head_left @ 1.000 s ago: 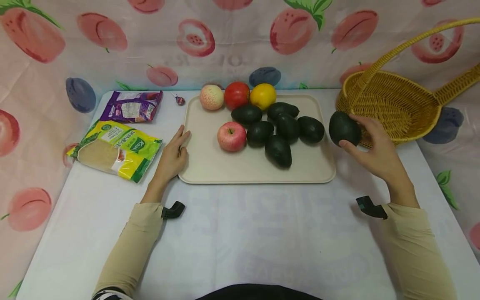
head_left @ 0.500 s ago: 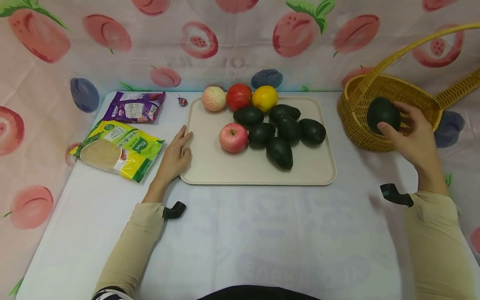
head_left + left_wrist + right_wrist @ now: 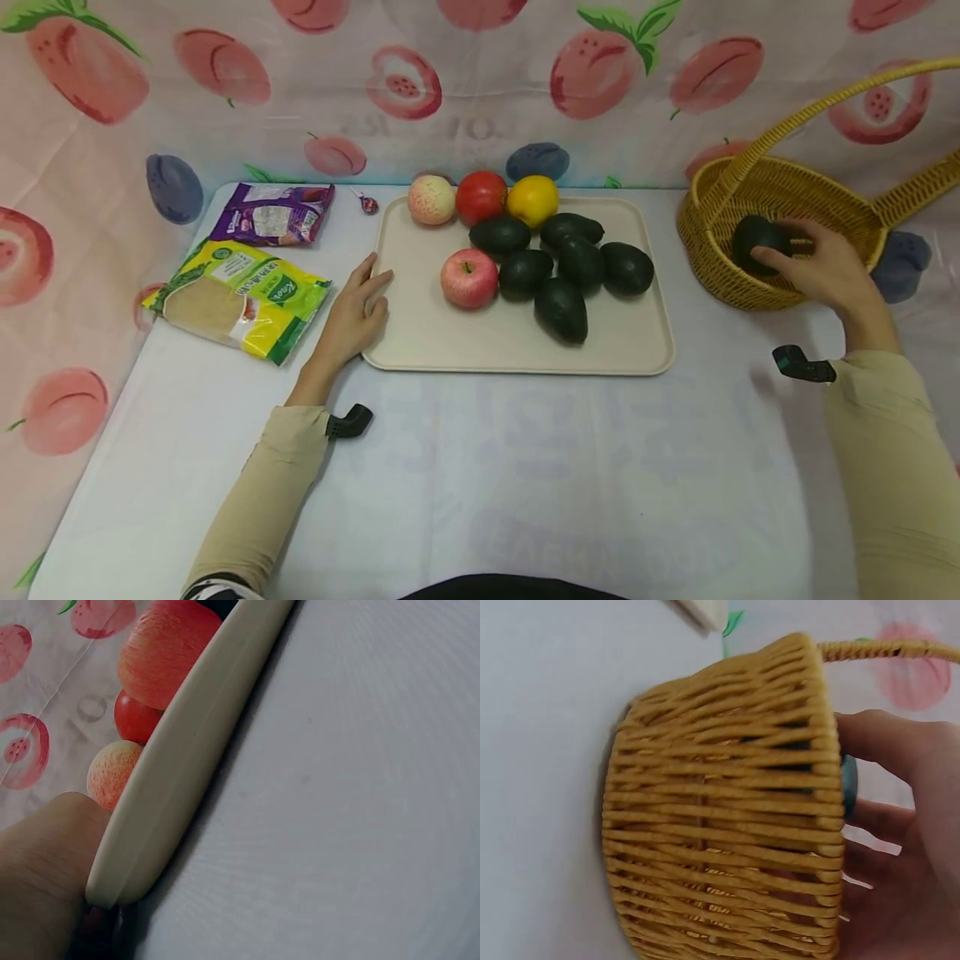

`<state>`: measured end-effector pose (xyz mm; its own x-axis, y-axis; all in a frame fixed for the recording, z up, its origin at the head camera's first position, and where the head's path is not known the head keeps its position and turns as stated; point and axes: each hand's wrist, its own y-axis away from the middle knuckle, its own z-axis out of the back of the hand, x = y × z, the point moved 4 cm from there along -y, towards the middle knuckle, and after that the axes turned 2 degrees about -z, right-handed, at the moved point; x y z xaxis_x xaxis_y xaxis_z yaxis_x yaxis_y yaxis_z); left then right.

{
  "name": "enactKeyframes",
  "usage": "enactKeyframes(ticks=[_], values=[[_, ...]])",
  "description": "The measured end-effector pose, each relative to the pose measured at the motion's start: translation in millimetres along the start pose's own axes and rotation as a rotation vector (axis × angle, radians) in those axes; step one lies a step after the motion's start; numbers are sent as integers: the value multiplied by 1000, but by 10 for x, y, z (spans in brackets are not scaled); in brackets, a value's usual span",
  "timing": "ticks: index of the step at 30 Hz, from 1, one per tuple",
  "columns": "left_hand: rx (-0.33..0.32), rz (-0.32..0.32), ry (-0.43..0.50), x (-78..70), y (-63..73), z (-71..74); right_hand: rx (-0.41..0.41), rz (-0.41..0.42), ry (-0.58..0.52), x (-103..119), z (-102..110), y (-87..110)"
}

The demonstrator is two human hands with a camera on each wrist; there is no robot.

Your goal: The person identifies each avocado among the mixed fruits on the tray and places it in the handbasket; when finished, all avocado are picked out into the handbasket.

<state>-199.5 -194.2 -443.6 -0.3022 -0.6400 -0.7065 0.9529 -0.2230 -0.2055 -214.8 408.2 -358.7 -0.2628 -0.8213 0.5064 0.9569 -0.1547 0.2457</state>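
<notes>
My right hand [image 3: 832,260] grips a dark green avocado [image 3: 757,243] just inside the yellow wicker basket [image 3: 712,267]. In the right wrist view the basket's woven wall [image 3: 727,802] hides most of the fruit, and thumb and fingers reach over its rim. My left hand [image 3: 351,321] rests at the left edge of the beige tray [image 3: 420,342], its fingers fairly straight along the rim. Several more avocados [image 3: 561,310] lie on the tray, with a pink apple [image 3: 469,278] beside them. Along the tray's back sit a peach [image 3: 431,200], a red tomato-like fruit [image 3: 481,197] and a lemon [image 3: 533,200].
Left of the tray lie a yellow-green Knorr bag [image 3: 240,296] and a purple packet [image 3: 272,214]. A small wrapped lollipop [image 3: 367,203] is near the tray's back left corner. The basket's tall handle [image 3: 817,104] arches above it. A fruit-print cloth [image 3: 450,75] hangs behind the table.
My right hand has carried the avocado rightward from beside the tray to above the basket, then lowered it inside. The left hand stays at the tray's edge. The view has shifted slightly.
</notes>
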Motion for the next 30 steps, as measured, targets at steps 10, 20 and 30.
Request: enactKeyframes(ticks=[10,20,30], values=[[30,-20,-28,-14,7,-26,170,37,117,-40,-97,-144],[23,-31,-39,-13,7,-26,188,65,109,-15,-118,-149],[21,-41,-44,-12,5,-31,54,106,19,134,-112,-10]])
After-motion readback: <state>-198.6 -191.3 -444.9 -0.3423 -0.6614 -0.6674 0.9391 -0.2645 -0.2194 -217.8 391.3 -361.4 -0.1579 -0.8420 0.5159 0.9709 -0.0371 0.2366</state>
